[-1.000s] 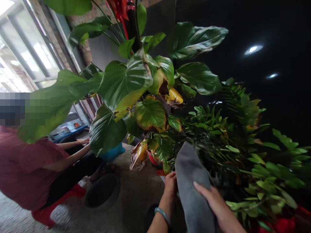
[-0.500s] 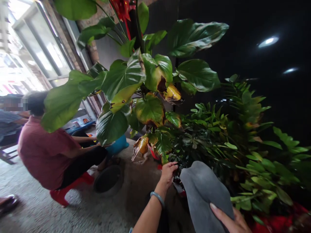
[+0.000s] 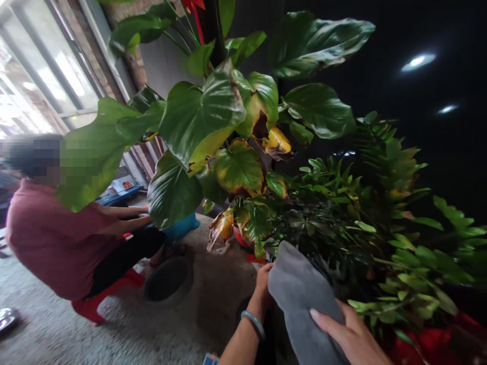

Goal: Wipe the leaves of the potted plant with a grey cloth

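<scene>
gray fabric is up in front of the green plants, gripped at its lower right by the right hand, thumb on top; the left hand is at its left edge, fingers partly hidden, so whether they grip i cannot tell.

Looks like matte grey cloth (faintly creased, wavy-edged); slants upward to the left, held in the right grip, and runs out of view below.
</scene>
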`<act>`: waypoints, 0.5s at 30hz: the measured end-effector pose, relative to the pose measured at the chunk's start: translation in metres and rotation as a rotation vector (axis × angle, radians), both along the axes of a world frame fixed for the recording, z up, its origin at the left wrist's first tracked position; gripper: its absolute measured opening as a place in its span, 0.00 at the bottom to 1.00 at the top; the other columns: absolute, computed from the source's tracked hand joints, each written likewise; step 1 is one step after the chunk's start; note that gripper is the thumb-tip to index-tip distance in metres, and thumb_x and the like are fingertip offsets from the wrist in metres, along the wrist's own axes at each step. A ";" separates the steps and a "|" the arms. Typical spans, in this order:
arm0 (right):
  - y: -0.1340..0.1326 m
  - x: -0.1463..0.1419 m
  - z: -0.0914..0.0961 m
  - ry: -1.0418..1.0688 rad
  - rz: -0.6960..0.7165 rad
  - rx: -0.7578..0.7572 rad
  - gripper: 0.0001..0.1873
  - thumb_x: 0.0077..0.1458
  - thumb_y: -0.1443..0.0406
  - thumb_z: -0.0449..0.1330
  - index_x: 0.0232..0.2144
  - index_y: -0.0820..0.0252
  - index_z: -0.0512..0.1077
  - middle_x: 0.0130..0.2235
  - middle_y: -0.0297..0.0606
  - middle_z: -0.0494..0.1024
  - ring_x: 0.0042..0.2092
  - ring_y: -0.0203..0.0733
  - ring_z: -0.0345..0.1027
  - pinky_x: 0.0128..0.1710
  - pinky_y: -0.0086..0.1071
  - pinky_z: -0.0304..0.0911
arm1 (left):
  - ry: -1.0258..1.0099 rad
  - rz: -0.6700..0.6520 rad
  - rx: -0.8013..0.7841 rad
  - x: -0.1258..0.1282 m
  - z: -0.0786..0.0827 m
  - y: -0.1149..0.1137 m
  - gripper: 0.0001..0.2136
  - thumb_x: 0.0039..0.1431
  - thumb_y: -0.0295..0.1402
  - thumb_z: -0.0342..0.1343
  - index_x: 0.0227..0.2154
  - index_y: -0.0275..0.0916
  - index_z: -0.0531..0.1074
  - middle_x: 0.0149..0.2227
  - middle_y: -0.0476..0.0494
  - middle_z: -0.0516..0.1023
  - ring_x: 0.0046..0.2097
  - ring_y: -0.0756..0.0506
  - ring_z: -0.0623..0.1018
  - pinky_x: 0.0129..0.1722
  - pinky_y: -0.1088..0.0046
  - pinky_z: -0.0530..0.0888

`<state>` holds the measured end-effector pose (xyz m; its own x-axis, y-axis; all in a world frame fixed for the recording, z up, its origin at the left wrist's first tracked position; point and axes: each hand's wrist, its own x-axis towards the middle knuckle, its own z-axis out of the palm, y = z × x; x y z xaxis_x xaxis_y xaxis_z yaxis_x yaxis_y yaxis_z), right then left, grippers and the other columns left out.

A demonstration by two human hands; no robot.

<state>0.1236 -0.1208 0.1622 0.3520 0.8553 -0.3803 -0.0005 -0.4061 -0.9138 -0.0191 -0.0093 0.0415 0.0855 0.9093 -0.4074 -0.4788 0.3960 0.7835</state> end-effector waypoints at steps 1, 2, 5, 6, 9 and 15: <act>-0.005 0.005 0.007 -0.018 -0.030 0.014 0.22 0.24 0.52 0.69 0.26 0.55 0.78 0.34 0.42 0.84 0.46 0.62 0.75 0.47 0.44 0.67 | -0.022 -0.006 0.009 0.000 0.001 -0.001 0.08 0.29 0.27 0.68 0.18 0.33 0.76 0.16 0.51 0.69 0.24 0.50 0.67 0.29 0.71 0.64; -0.006 0.011 0.016 -0.026 -0.077 0.039 0.21 0.24 0.53 0.69 0.26 0.55 0.78 0.34 0.42 0.84 0.45 0.62 0.75 0.45 0.43 0.68 | -0.052 -0.005 0.013 0.001 0.002 -0.002 0.09 0.28 0.27 0.68 0.18 0.33 0.76 0.17 0.50 0.69 0.24 0.50 0.67 0.29 0.71 0.65; 0.011 0.021 0.042 -0.011 -0.214 0.198 0.21 0.27 0.52 0.69 0.26 0.56 0.78 0.33 0.43 0.84 0.42 0.60 0.76 0.41 0.41 0.69 | -0.119 0.015 0.006 0.003 0.003 -0.001 0.14 0.28 0.28 0.69 0.24 0.33 0.78 0.19 0.49 0.71 0.24 0.50 0.68 0.27 0.72 0.64; 0.020 0.021 0.046 0.004 -0.233 0.249 0.21 0.27 0.52 0.69 0.26 0.57 0.78 0.32 0.44 0.84 0.41 0.59 0.76 0.40 0.41 0.69 | -0.127 0.015 0.002 0.003 0.004 -0.001 0.15 0.27 0.28 0.70 0.25 0.33 0.79 0.20 0.49 0.72 0.24 0.50 0.68 0.26 0.73 0.63; 0.037 0.007 0.029 0.072 -0.142 0.238 0.19 0.26 0.53 0.68 0.24 0.58 0.77 0.30 0.44 0.84 0.39 0.60 0.77 0.40 0.44 0.70 | -0.133 0.021 -0.009 0.001 0.005 -0.001 0.15 0.25 0.28 0.70 0.23 0.33 0.79 0.19 0.48 0.73 0.23 0.51 0.68 0.26 0.74 0.63; 0.001 -0.007 -0.016 -0.021 0.097 0.094 0.19 0.32 0.53 0.65 0.28 0.58 0.80 0.36 0.43 0.84 0.45 0.60 0.76 0.47 0.44 0.68 | -0.018 0.018 -0.015 0.000 0.003 -0.006 0.08 0.28 0.28 0.68 0.17 0.35 0.77 0.16 0.48 0.72 0.23 0.49 0.70 0.28 0.72 0.64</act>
